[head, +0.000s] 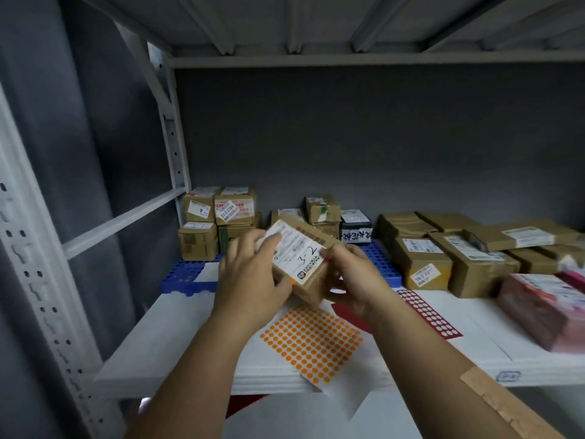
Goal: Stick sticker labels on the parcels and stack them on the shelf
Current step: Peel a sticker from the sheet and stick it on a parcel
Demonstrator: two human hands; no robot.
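A small cardboard parcel (304, 258) with a white shipping label marked "3-2" is held above the white shelf (177, 350), tilted. My left hand (253, 274) grips its left side, fingers lying over the label. My right hand (351, 280) holds its right end with curled fingers. A small orange dot shows at the parcel's lower left edge, by my left thumb. Under the hands lies a sheet of orange round stickers (311, 340). A dark red sticker sheet (427, 313) lies to the right of it.
Stacked brown parcels (218, 223) stand at the back left on a blue grid pallet (183, 275). More brown boxes (443, 255) fill the back right, with a pink-red packet (541, 308) at the right edge. A metal upright (28, 248) frames the left.
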